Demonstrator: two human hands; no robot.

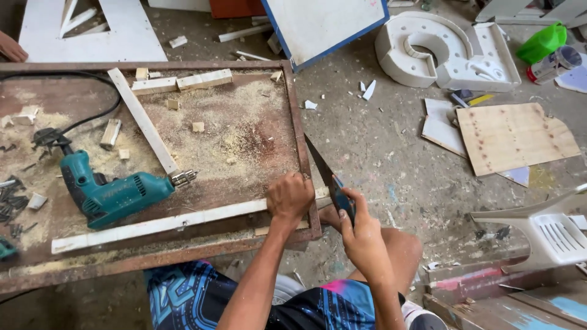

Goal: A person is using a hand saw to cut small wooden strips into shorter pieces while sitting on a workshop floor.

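Patterned shorts (202,299) filled the bottom edge, nearest the camera, with both forearms reaching up from them. At the far left, dark screws (9,205) lay scattered on the sawdust-covered tabletop (244,140), and beside them a teal drill (113,192) rested on its side, its black cord (92,119) looping away behind it. Small wood blocks (183,81) sat along the far rim, and a white batten (143,121) ran diagonally down to the drill's chuck. A long white strip (159,225) lay along the near edge of the tabletop, its right end reaching the corner. There the left hand (290,197) pressed down on the strip, fingers curled together over it. Just right of the corner, the right hand (361,235) had its fingers wrapped tight around the blue handle of a saw (324,174), whose dark blade slanted up beside the tabletop's edge. Farther right, on the dusty floor (379,153), lay a plywood sheet (513,137) and a white plastic chair (550,229).
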